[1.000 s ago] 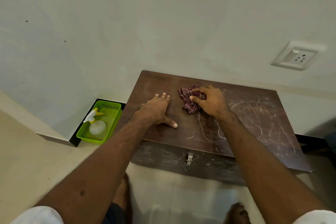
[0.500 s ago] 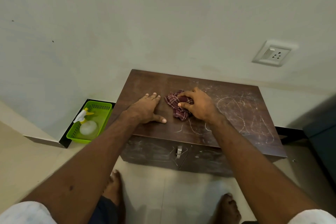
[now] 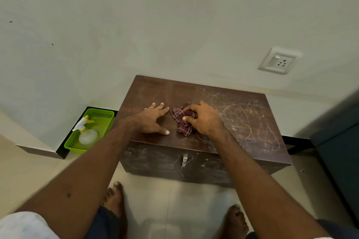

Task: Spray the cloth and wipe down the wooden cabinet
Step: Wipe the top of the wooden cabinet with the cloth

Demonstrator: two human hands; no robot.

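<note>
While the left hand (image 3: 153, 120) is lying flat with straight, spread fingers on the wooden cabinet (image 3: 242, 122), the right hand (image 3: 204, 120) is clutching the bunched maroon cloth (image 3: 180, 120) on the top, fingers curled around it. Down on the floor to the left, a spray bottle (image 3: 85, 132) is lying in a green basket (image 3: 103, 120).

Green basket (image 3: 103, 115): plastic, with perforated walls, standing on the floor at the foot of the wall.
Floor (image 3: 29, 170): pale tiles, under the basket and spreading out in front of it.
Skirting (image 3: 77, 122): black strip just beside the basket's left edge.
Wall (image 3: 155, 25): plain off-white, rising behind the basket.
Specks (image 3: 52, 44): small dark marks on the wall, up and left of the basket.
Wall socket (image 3: 278, 61): white, with a switch, well right of the basket and higher.
Dark furniture (image 3: 338, 151): blue-grey, far right of the basket.
</note>
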